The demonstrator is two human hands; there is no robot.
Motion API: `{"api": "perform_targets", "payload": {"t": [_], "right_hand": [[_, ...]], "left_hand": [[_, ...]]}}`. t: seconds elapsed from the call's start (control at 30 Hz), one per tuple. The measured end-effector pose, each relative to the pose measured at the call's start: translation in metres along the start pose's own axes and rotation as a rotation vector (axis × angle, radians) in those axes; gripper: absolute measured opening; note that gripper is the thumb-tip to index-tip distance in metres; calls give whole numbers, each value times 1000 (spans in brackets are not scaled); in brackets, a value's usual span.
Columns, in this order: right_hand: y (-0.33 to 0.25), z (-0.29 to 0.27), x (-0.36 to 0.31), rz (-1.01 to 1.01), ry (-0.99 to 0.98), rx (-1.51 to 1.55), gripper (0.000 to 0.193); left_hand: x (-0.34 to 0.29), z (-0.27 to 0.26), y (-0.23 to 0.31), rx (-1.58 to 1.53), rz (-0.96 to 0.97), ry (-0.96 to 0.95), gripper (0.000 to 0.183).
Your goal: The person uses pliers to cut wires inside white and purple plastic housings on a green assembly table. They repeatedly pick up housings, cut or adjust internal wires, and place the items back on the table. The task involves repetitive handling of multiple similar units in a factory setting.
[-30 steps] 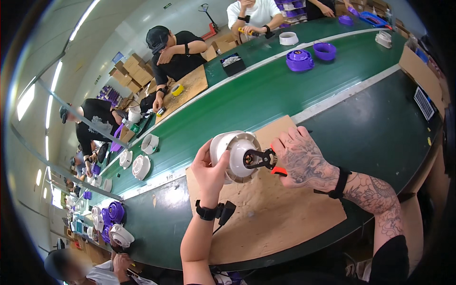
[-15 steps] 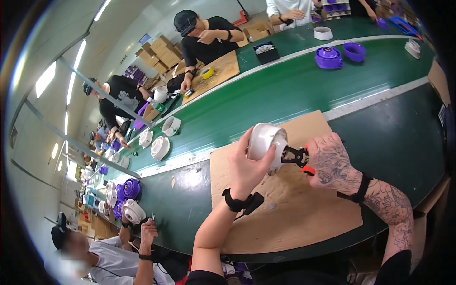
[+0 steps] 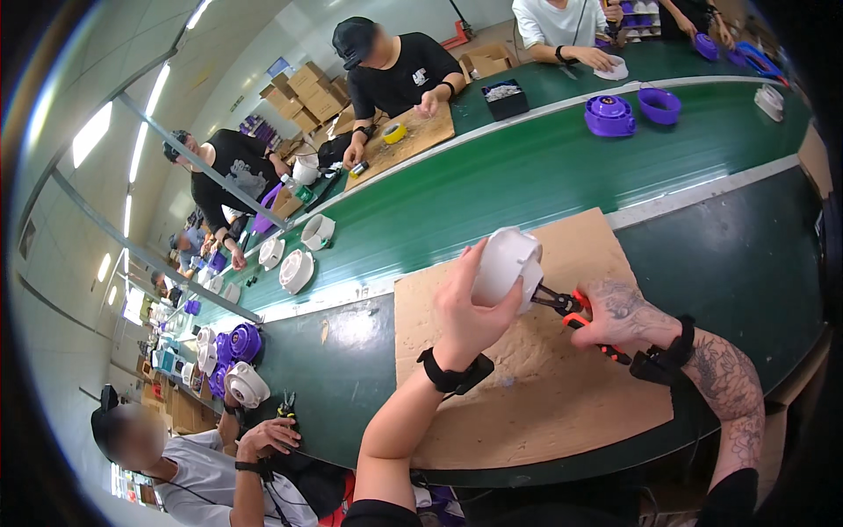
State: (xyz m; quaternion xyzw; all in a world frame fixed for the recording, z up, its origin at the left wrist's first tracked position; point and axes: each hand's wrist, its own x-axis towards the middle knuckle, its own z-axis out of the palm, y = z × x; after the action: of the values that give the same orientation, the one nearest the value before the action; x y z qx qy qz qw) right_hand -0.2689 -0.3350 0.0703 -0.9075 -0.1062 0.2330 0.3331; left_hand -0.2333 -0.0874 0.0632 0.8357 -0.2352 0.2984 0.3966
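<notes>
My left hand (image 3: 468, 314) is wrapped round a white plastic housing (image 3: 502, 272), holding it tilted above the cardboard sheet (image 3: 536, 395). My right hand (image 3: 625, 314) grips pliers (image 3: 555, 300) with black jaws and red-and-black handles. The handles are spread apart in the hand. The tips of the jaws reach the right edge of the housing, where its wall partly hides them. I cannot tell whether the jaws bite on anything there.
Beyond the cardboard runs a green conveyor belt (image 3: 421, 215), bearing white parts (image 3: 297, 271) at left and purple housings (image 3: 609, 117) at far right. More purple housings (image 3: 244, 342) stand on the left, beside a co-worker's hand (image 3: 268, 436). Co-workers sit across the belt.
The housing has been turned in my left hand and its opening faces me more. My right hand has shifted slightly right and down, and the pliers' handles have spread.
</notes>
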Motion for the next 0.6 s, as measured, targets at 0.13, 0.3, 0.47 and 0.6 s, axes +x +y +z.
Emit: {"api": "perform_targets", "payload": {"t": [0.13, 0.3, 0.47, 0.6], "right_hand": [[7, 2, -16, -98, -223, 770, 37], [16, 25, -6, 5, -248, 831, 29], [2, 32, -8, -234, 176, 201, 56], [11, 28, -12, -351, -191, 581, 47]], "left_hand": [[16, -14, 7, 6, 260, 120, 70], [16, -14, 28, -104, -85, -43, 73], [2, -11, 0, -95, 152, 144, 71], [-5, -18, 21, -95, 176, 225, 68]]}}
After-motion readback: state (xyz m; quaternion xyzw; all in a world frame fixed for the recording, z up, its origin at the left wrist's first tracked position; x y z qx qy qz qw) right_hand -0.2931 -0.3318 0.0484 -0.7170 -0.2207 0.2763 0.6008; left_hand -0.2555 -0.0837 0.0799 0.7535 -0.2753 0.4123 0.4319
